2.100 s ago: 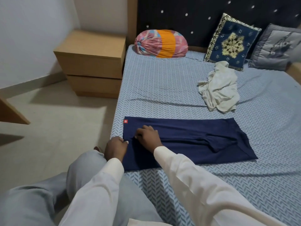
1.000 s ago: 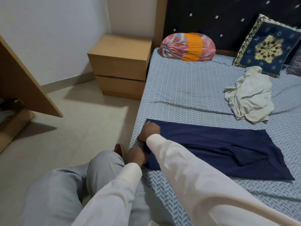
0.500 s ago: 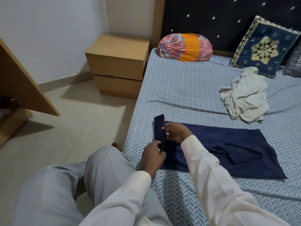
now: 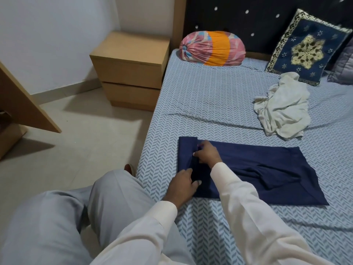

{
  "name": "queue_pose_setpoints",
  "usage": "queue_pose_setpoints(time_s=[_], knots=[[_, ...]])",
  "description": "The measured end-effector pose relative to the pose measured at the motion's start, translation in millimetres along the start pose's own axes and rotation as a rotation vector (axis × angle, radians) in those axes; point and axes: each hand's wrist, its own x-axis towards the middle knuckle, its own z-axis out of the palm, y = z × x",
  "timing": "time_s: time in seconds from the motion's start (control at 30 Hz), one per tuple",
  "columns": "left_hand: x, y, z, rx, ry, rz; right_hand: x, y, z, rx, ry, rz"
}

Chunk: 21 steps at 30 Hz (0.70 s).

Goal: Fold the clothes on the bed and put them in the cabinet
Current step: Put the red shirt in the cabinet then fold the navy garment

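Note:
A navy blue garment (image 4: 263, 169) lies flat on the bed (image 4: 210, 96) near its front left edge, with its left end turned over into a narrow fold. My left hand (image 4: 182, 185) grips the near part of that fold, fingers curled on the cloth. My right hand (image 4: 207, 153) pinches the fold a little farther back. A crumpled white garment (image 4: 284, 109) lies loose on the sheet at the right, in front of the pillows.
A wooden bedside cabinet (image 4: 131, 69) with two drawers stands on the floor left of the bed. A pink and orange bolster (image 4: 212, 48), a blue embroidered cushion (image 4: 307, 48) and a grey pillow (image 4: 343, 67) line the headboard. A wooden panel (image 4: 24, 104) leans at far left.
Both hands took the garment's left end and turned it over to the right into a narrow fold. The fold has widened slightly since half a second ago.

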Motion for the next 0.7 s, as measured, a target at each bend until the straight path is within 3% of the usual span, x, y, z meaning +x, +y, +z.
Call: queue_pose_setpoints(time_s=[0.07,0.13,0.27,0.43,0.53,0.7], knots=[[1,-4,-2,0.001,0.059,-0.026,-2,-3,4,-0.187,0.120,-0.168],[1,-11,-5,0.105,0.004,-0.072,-1,-6,13,-0.300,0.113,-0.301],[-3,-17,-6,0.255,-0.035,-0.093,5,-7,17,-0.292,0.035,-0.169],[-4,-3,-2,0.390,-0.064,0.171,10,-7,12,-0.298,0.033,-0.131],[-5,-6,6,0.408,-0.124,0.154,11,-10,13,-0.296,0.014,-0.121],[-5,-14,-5,0.326,-0.085,0.112,12,-21,22,-0.312,0.008,-0.140]])
